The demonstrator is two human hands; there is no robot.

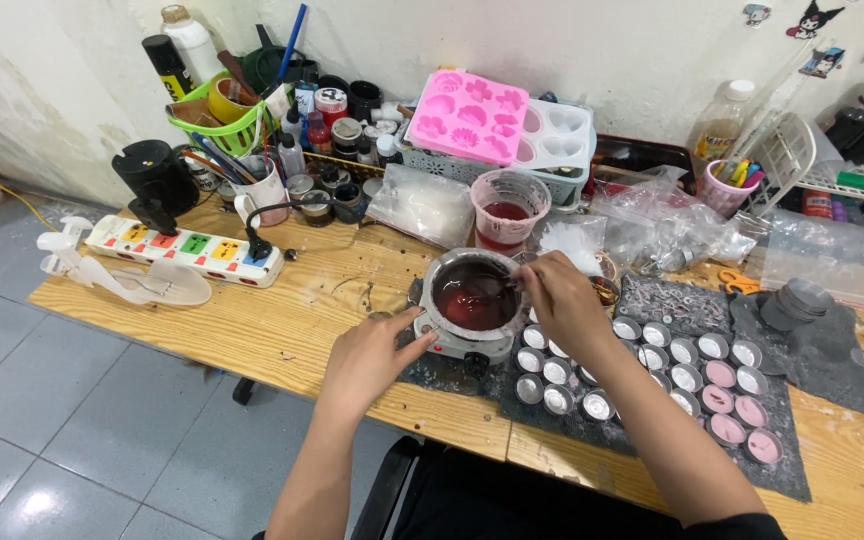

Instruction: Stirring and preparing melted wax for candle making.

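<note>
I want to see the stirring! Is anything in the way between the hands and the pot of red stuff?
Nothing visible is. The right hand is at the rim of the pot, holding a thin stirrer that dips into the red liquid. The left hand rests against the small hot plate beneath the pot.

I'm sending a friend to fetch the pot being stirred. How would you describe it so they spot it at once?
On the wooden table, look at the front edge beside the rows of small metal cups. The round metal pot sits on a small white hotplate; it alone holds dark red liquid.
</note>
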